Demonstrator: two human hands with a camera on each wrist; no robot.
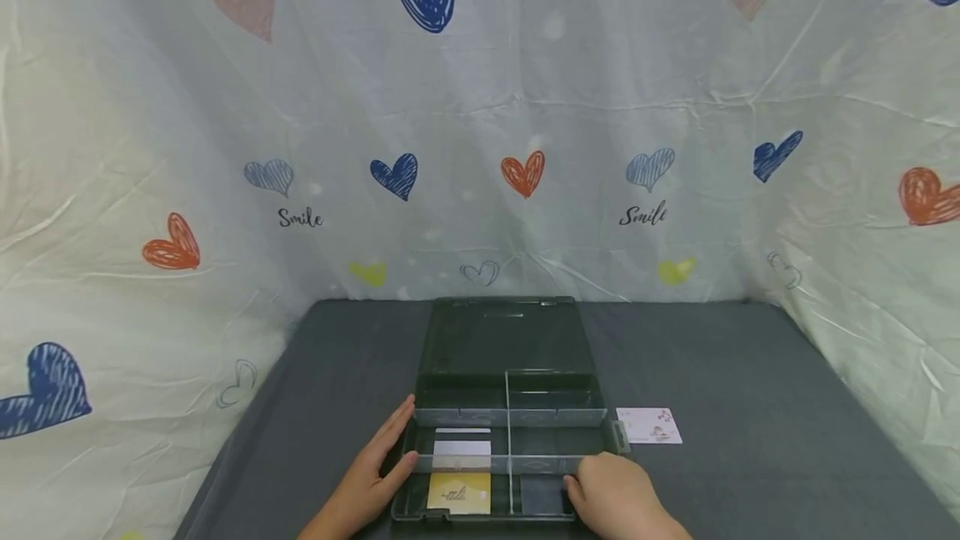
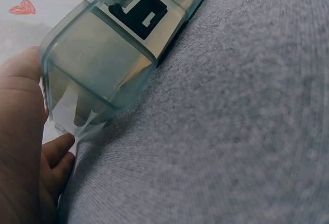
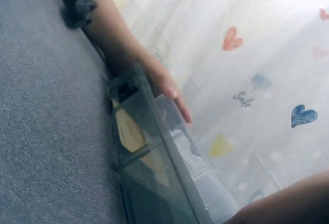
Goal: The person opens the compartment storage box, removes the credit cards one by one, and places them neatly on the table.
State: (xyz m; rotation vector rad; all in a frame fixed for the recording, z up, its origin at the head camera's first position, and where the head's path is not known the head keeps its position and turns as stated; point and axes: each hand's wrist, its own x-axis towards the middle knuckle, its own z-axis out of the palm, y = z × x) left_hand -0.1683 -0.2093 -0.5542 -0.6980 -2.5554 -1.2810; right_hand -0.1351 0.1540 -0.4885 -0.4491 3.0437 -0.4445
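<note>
A dark green translucent compartment box lies with its lid swung back behind it. Along its left side rests my left hand, fingers straight and thumb at the near corner; the left wrist view shows fingers against the end wall. My right hand, fingers curled, reaches into the near right compartment. Its thumb is at the right edge of a dark card there, and its other fingertips are hidden. A yellow card sits in the near left compartment, with pale cards in the one behind.
A white card with red flowers lies on the grey cloth right of the box, beside its side latch. Clear dividers split the box. A heart-patterned curtain hangs behind and at both sides.
</note>
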